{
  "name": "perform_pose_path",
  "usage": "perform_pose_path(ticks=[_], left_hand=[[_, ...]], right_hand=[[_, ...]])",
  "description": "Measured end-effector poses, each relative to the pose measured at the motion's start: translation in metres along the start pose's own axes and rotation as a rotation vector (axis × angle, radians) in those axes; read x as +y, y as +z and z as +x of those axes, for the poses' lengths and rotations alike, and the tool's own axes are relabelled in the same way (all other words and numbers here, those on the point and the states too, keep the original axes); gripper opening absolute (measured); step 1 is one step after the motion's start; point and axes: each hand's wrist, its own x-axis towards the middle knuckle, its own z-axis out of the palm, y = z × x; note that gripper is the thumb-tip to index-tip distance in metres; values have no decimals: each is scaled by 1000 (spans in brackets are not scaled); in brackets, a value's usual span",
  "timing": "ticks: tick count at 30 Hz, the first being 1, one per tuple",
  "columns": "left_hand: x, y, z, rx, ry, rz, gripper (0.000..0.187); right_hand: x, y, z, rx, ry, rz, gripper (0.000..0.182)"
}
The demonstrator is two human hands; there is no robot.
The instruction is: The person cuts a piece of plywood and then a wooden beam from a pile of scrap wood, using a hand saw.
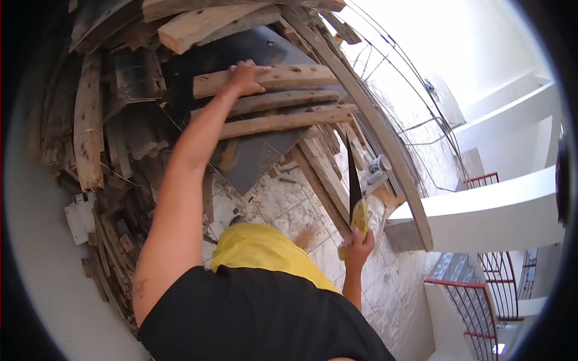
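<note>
My left hand (pixel 245 79) reaches forward over a thick wooden beam (pixel 295 76). Its fingers bend over the far edge and the thumb lies toward the near edge. Two thinner wooden strips, a middle one (pixel 289 100) and a nearer one (pixel 283 122), lie roughly parallel on the near side of the beam. Below them is a dark sheet (pixel 253 159). Low on the right, my right hand (pixel 359 243) is closed around the yellow handle of a handsaw (pixel 354 186). The dark blade points up and away from me, its tip close to the strips' right ends.
Old timber (pixel 90 120) is heaped along the left. A long plank (pixel 373 114) runs diagonally on the right, near a metal fitting (pixel 379 165). Debris dusts the tiled floor (pixel 295 201). Thin rods (pixel 415 90) stretch across the upper right; a red-railed staircase (pixel 460 289) is lower right.
</note>
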Motion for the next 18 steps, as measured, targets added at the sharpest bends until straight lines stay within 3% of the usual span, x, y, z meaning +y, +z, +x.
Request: perform_pose_path(ticks=[2, 8, 16, 18], left_hand=[[-7, 5, 3, -23, -26, 6, 69], [-24, 17, -11, -64, -79, -28, 63], [-20, 18, -19, -87, -70, -15, 66], [-10, 17, -27, 25, -151, -45, 68]], right_hand=[[-4, 2, -21, 43, -30, -133, 10], [-7, 2, -51, 161, 30, -144, 10], [-17, 2, -22, 170, 39, -186, 13], [-9, -1, -11, 87, 0, -176, 14]])
